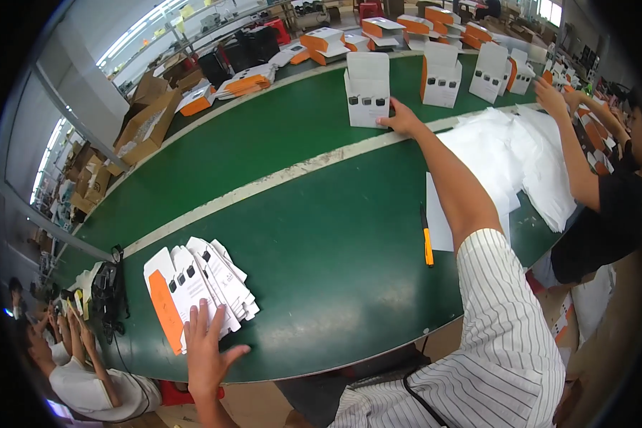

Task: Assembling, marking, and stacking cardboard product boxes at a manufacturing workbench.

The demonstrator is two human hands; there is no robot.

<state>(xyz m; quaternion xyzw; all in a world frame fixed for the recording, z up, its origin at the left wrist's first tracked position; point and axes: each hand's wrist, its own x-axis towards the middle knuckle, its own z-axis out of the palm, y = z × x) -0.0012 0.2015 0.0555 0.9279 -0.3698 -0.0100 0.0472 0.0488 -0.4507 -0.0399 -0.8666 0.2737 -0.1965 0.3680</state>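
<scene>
My right hand (404, 120) reaches to the far side and grips the lower right edge of an open white box (369, 96). The box stands upright on the green surface with its lid flap raised; small dark device pictures are printed on its front. Close to me on the left, my left hand (208, 348) has its fingers spread, with the fingertips at the near edge of a pile of flattened white and orange boxes (201, 289). That pile is fanned out unevenly on the green table (321, 278).
Several more open boxes (441, 75) stand in a row toward the right. White sheets (488, 146) lie heaped beside my right arm, near an orange-and-black pen (427, 242). A co-worker's arm (574, 150) reaches in at right. Black cables (108, 299) lie left.
</scene>
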